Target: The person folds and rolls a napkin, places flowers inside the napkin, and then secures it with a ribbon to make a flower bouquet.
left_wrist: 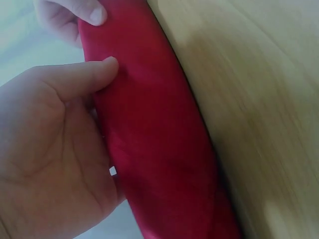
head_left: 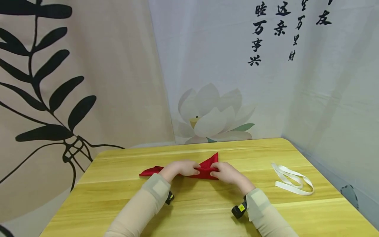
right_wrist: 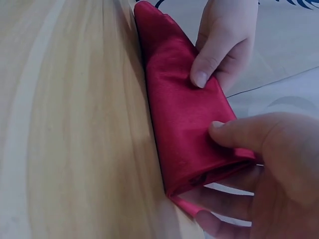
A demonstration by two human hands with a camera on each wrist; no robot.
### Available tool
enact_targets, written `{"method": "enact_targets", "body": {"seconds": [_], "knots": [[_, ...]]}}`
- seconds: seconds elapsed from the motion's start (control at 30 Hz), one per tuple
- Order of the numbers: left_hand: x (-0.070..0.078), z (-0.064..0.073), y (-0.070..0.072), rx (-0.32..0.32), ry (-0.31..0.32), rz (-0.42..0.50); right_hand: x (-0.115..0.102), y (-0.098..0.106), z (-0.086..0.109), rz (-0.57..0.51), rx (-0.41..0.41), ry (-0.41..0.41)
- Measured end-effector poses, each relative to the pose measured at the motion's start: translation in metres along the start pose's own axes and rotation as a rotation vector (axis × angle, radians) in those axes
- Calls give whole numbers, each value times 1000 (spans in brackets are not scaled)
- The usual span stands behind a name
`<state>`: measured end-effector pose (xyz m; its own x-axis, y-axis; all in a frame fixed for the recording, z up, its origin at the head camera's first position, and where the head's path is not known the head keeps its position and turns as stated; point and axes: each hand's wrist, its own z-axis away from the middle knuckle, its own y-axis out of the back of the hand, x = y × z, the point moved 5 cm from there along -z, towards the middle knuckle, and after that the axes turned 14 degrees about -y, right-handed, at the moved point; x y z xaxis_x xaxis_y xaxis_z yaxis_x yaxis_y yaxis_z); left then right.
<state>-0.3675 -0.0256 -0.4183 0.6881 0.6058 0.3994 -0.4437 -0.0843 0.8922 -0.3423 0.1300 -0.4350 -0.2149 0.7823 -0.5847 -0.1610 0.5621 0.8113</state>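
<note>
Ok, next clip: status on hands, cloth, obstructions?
Left hand, right hand: both gripping red cloth. Cloth folded in layers. White ribbon off to the right, apart from cloth. Nothing visibly in the way.

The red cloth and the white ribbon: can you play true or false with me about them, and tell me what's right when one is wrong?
1. The left hand and the right hand both hold the red cloth. True.
2. The red cloth is spread out flat. False: it is folded into layers.
3. The white ribbon lies on the table. True.
4. The white ribbon is tied around the red cloth. False: it lies apart, off to the right.
5. The white ribbon is nearer to the right hand than to the left hand. True.
</note>
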Motion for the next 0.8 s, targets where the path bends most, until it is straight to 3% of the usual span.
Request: {"method": "enact_targets", "body": {"seconds": [0.23,0.8], "knots": [[-10,-2,5,64,-17,41,7,-1,-4,-80,28,-52],[-28,-21,9,143,15,-127,33,-5,-14,-245,134,-179]]}}
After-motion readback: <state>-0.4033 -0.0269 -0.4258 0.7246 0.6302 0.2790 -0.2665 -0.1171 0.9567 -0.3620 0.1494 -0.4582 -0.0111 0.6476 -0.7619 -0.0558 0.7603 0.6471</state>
